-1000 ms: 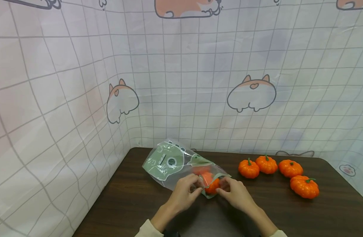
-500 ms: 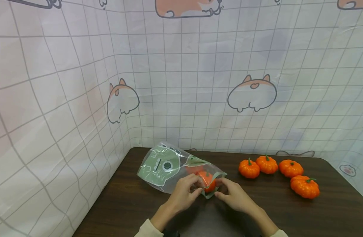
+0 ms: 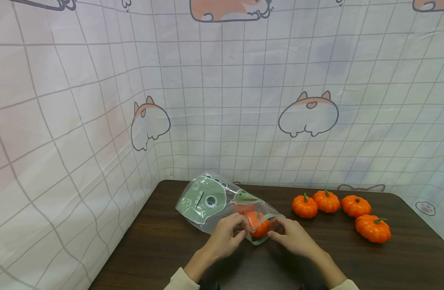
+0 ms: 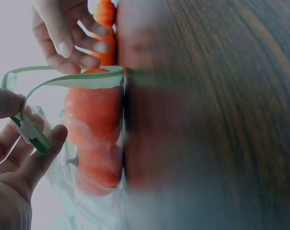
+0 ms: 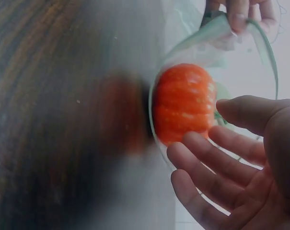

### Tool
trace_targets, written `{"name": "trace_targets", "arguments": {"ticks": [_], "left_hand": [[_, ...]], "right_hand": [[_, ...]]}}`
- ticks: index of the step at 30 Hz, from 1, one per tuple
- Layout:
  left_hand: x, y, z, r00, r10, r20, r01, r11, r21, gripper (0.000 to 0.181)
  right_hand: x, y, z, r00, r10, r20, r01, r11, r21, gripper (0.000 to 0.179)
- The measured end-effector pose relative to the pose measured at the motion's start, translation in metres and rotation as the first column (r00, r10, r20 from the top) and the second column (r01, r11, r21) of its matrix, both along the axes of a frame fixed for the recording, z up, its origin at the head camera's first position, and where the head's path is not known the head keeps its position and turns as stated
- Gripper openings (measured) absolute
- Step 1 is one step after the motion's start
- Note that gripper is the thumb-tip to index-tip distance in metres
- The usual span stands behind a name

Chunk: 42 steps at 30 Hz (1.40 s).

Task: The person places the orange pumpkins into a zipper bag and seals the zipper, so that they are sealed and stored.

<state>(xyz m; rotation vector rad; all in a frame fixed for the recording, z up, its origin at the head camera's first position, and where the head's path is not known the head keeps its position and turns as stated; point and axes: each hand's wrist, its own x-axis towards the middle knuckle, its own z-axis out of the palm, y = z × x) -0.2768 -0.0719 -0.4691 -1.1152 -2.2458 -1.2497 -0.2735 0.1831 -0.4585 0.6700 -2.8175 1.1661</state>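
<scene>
A clear zip bag (image 3: pixel 199 200) with a green cartoon print lies on its side on the table, its mouth open toward me. Inside are two small orange pumpkins: the front pumpkin (image 3: pixel 259 227) sits at the mouth, and the rear pumpkin (image 4: pixel 100 170) lies deeper. My left hand (image 3: pixel 227 235) pinches the green-edged rim by its pale slider (image 4: pixel 27 130) between thumb and fingers. My right hand (image 3: pixel 291 237) is at the other side of the mouth, fingers spread and slightly bent. In the right wrist view its thumb and fingertips are close to the front pumpkin; contact is unclear.
Several loose pumpkins stand at the back right of the dark wooden table (image 3: pixel 338 257), the nearest pumpkin (image 3: pixel 372 228) lying tilted. A white gridded curtain (image 3: pixel 236 100) with cartoon dogs closes off the back and left side.
The bag and its pumpkins slid a little left half a second ago, then back right. My right hand shifted the same way and sits slightly farther right now. The left hand keeps its pinch.
</scene>
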Motion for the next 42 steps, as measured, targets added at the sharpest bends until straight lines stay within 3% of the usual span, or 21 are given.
{"name": "trace_targets", "arguments": {"ticks": [4,11,15,19,26,31,36,42], "left_hand": [[-0.002,-0.001,-0.001,1.000,-0.010,-0.029,0.010,1.000,0.017,0.025],[-0.002,-0.004,0.001,1.000,0.006,-0.023,-0.006,1.000,0.015,0.026],[-0.002,-0.006,0.002,0.996,0.085,-0.007,-0.086,0.996,-0.023,0.025],[-0.003,-0.008,0.003,0.981,0.195,-0.021,-0.196,0.979,-0.052,0.024],[-0.003,-0.012,0.005,0.936,0.341,-0.087,-0.349,0.932,-0.098,0.019],[0.001,-0.014,0.009,0.897,0.426,-0.115,-0.441,0.877,-0.191,0.018],[0.005,-0.015,0.013,0.864,0.492,-0.109,-0.501,0.819,-0.278,0.020],[0.006,-0.016,0.014,0.816,0.578,-0.032,-0.549,0.756,-0.356,0.024]], "right_hand": [[0.000,0.006,0.005,0.999,0.028,0.028,-0.027,1.000,-0.007,0.014],[-0.001,0.020,0.013,0.998,0.026,0.059,-0.025,0.999,-0.023,0.024],[-0.002,0.028,0.017,0.998,-0.031,0.061,0.032,0.999,-0.012,0.024],[-0.004,0.035,0.018,0.995,-0.083,0.058,0.084,0.996,-0.011,0.020],[-0.008,0.044,0.018,0.987,-0.151,0.058,0.153,0.988,-0.022,0.012],[-0.008,0.050,0.018,0.982,-0.179,0.061,0.181,0.983,-0.019,0.013],[-0.009,0.056,0.015,0.977,-0.206,0.053,0.207,0.978,-0.020,0.014],[-0.012,0.066,0.011,0.967,-0.249,0.049,0.249,0.968,0.000,0.015]]}}
